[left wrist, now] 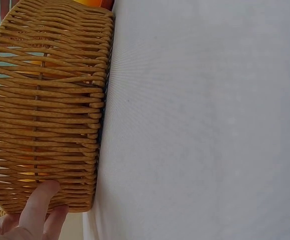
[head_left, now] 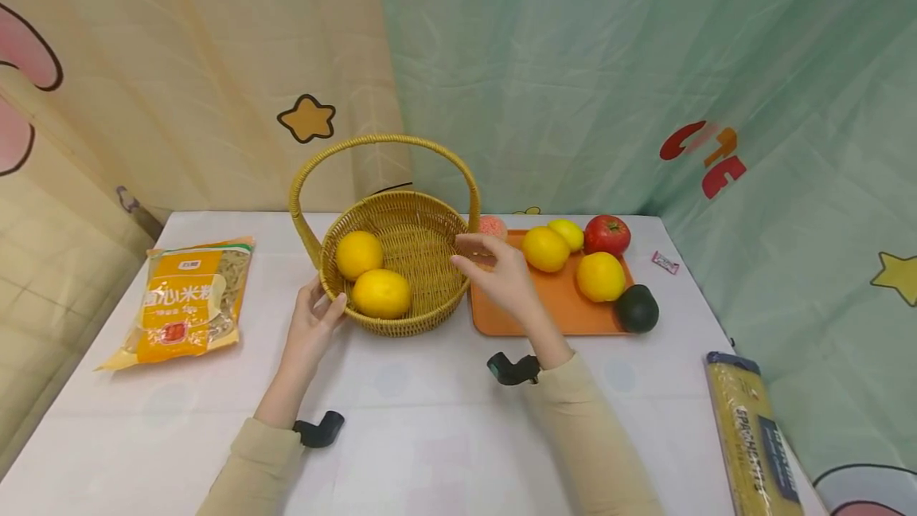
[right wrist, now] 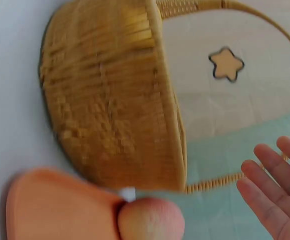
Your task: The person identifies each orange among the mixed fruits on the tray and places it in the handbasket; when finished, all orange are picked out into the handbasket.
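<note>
The woven basket point(head_left: 430, 317) stands on the table with its tall handle up. Two yellow fruits lie inside, a rounder one point(head_left: 360, 254) behind and a longer one point(head_left: 382, 294) in front. My left hand point(head_left: 311, 321) holds the basket's left side, thumb and fingers against the outer wall in the left wrist view. At the right rim is my right hand point(head_left: 505, 273), fingers extended and nothing in them. The right wrist view shows that hand point(right wrist: 279, 195) apart from the basket wall. Beside the basket, a pinkish peach point(right wrist: 152, 220) sits by the orange tray point(right wrist: 60, 210).
On the tray's right part are yellow fruits point(head_left: 601, 277), a small lemon point(head_left: 566, 235), a red fruit point(head_left: 606, 235) and a dark green avocado point(head_left: 637, 309). A wrapped candy point(head_left: 665, 262) and spaghetti pack point(head_left: 755, 436) lie right; a noodle bag point(head_left: 182, 301) lies left.
</note>
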The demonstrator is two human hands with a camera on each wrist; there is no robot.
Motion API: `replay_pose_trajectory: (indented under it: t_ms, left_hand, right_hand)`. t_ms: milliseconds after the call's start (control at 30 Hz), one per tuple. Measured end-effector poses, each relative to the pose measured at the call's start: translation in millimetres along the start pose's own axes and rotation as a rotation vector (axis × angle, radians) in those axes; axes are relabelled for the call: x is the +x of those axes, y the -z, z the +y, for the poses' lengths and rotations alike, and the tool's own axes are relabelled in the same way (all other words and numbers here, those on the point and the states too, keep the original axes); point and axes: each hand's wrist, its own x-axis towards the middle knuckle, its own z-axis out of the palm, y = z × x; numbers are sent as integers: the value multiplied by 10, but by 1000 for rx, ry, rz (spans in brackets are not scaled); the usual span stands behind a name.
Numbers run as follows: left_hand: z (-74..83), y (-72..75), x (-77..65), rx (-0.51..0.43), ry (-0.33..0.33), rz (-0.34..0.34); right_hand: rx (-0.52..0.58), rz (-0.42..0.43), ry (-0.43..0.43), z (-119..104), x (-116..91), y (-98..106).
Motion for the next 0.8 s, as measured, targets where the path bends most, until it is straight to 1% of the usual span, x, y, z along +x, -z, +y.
replay_pose_trajectory:
  t_ms: [133,233,333,400,533,700,800]
  left_hand:
    - [2,7,-1,-2,1,3]
    - [4,8,-2,-2,1,0]
    - [9,4,-6,-1,2,-4]
    - [12,1,-8,-3,2,-5]
    - [18,-3,-9,-5,-4,-3]
    - [19,-2,-7,0,-1,2]
    - [13,-2,-2,3,3,3]
  right_hand:
    - [9,82,-34,154,-74,262]
    - [-30,154,-78,273,-134,453]
    - [-74,213,-145,384,-200,656]
    - [-96,243,-192,450,-245,799]
    - [-154,304,-245,593,-319,1084]
    - [-221,329,-295,768,-376,1353]
    - [-244,302,-339,839,-383,1441]
